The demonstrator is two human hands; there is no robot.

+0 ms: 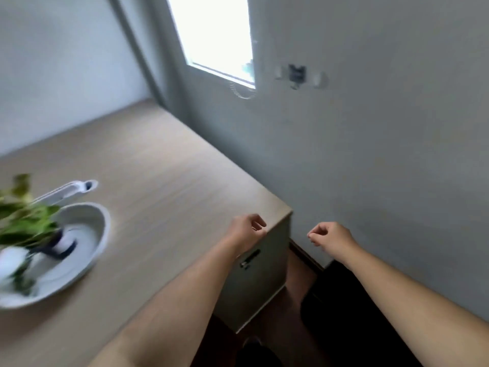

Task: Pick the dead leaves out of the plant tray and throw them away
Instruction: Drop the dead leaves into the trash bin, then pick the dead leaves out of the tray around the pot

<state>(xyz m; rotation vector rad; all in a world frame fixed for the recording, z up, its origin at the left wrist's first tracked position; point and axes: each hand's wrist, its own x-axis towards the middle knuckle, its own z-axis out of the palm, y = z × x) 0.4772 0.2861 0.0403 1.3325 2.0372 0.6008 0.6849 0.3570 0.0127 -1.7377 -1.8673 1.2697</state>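
The white oval plant tray (102,234) sits at the left of the wooden table, blurred by camera motion, with a green leafy plant (26,221) in it. Both my hands are far to its right, at the table's corner. My left hand (247,230) hovers over that corner with its fingers curled in, and I see nothing in it. My right hand (329,235) is past the table edge, in front of the wall, fingers also curled, with no leaf visible. No dead leaves can be made out in the blurred tray.
A white flat object (66,192) lies behind the tray. The table (164,168) ends at a cabinet side with a dark handle (250,258). A black shape (341,300) stands on the dark floor between cabinet and grey wall. A window (214,35) is ahead.
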